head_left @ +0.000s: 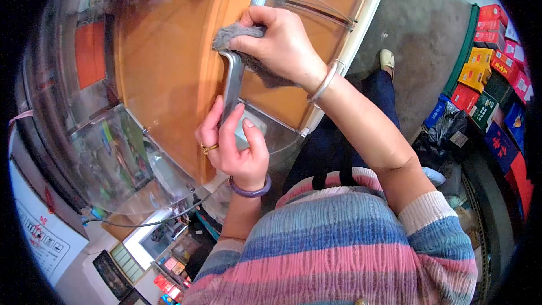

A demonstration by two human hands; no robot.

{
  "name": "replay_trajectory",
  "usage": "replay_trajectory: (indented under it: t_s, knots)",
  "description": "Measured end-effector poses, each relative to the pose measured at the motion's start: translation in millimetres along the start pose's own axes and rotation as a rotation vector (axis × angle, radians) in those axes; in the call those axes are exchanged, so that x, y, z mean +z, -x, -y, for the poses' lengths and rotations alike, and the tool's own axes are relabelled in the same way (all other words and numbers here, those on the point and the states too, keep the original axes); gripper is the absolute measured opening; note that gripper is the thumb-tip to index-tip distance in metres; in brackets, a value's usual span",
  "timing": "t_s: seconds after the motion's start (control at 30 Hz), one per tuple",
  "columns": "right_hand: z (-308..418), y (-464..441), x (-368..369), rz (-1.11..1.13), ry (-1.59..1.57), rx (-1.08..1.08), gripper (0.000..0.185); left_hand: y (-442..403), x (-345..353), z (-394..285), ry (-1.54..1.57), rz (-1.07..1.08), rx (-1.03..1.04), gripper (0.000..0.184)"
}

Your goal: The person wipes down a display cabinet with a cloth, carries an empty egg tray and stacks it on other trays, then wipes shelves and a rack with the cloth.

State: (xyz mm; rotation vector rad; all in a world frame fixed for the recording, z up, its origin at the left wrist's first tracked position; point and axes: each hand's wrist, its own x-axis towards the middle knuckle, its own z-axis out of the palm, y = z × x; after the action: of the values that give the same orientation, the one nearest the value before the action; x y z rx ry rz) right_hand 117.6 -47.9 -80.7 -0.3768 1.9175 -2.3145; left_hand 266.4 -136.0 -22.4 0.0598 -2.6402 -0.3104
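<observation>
My right hand (276, 48), with a pale bangle at the wrist, is closed on a fuzzy grey cloth (240, 34). The cloth presses against the upper end of a slim silver-grey object with a rounded corner (233, 79); its exact kind does not show. Below, my left hand (234, 149), wearing a gold ring and a purple bangle, has its fingers closed around the lower part of that object. Both hands are above an orange-brown wooden surface (164, 68) with clear, shiny sheeting or glass over it. Part of the cloth hangs beneath my right palm.
Stacked colourful boxes (491, 73) line the right side, beside a black plastic bag (446, 130). A white printed carton (45, 231) stands at lower left. A dark cable (152, 223) runs under the table edge. My shoe (387, 59) rests on the grey floor (418, 28).
</observation>
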Motion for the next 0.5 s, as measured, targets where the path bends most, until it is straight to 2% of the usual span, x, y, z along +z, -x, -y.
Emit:
replay_trajectory:
  t_s: [0.17, 0.3, 0.43, 0.47, 0.5]
  knots:
    - [-39.1, 15.1, 12.6, -0.046, -0.077, 0.115, 0.03, 0.3, -2.1, 0.2, -0.012, 0.014, 0.015, 0.023]
    - [-27.2, 11.8, 8.3, -0.058, -0.139, 0.132, 0.029, 0.6, -0.2, -0.1, 0.011, -0.009, 0.003, 0.023]
    - [-35.3, 18.3, 16.2, -0.043, -0.11, 0.095, 0.025, 1.9, -1.4, 1.5, -0.018, 0.003, 0.021, 0.023]
    - [-31.4, 28.6, 16.9, -0.02, -0.13, 0.19, 0.023, 0.3, -0.2, 2.8, -0.031, 0.001, 0.026, 0.023]
    - [-31.3, 36.7, 20.5, 0.055, -0.077, 0.229, 0.011, 0.2, 0.2, 3.5, -0.024, -0.01, 0.025, 0.023]
